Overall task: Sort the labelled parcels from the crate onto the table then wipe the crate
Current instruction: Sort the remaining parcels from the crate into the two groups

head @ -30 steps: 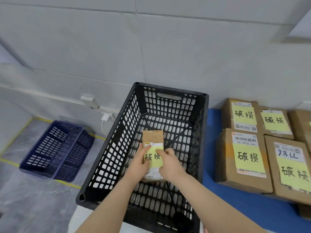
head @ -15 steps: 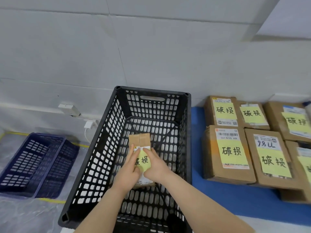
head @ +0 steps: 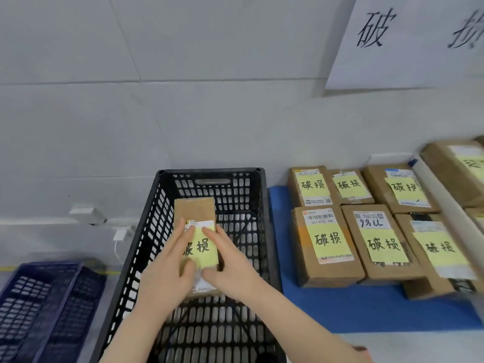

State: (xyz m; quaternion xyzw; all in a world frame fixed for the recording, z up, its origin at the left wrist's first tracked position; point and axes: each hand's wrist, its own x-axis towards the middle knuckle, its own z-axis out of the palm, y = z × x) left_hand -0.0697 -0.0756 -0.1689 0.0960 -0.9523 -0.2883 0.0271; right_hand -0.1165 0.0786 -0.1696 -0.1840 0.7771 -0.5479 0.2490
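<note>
The white table (head: 408,348) carries a blue mat (head: 366,313) on its far right part. Brown parcels (head: 327,247) with yellow notes lie on the mat in close rows, side by side. The black crate (head: 146,242) stands at the table's left end. Left of it, blue crates (head: 47,310) sit on the floor (head: 112,279).

Two hands holding a small parcel in a black crate.
The left hand (head: 167,271) and right hand (head: 231,271) grip the cardboard parcel (head: 195,212) from either side, between the walls of the crate (head: 209,171); a yellow note (head: 203,248) covers its top. At right, labelled boxes (head: 327,247) lie in rows on a blue mat (head: 366,310). A blue basket (head: 39,305) sits on the floor at left.
</note>
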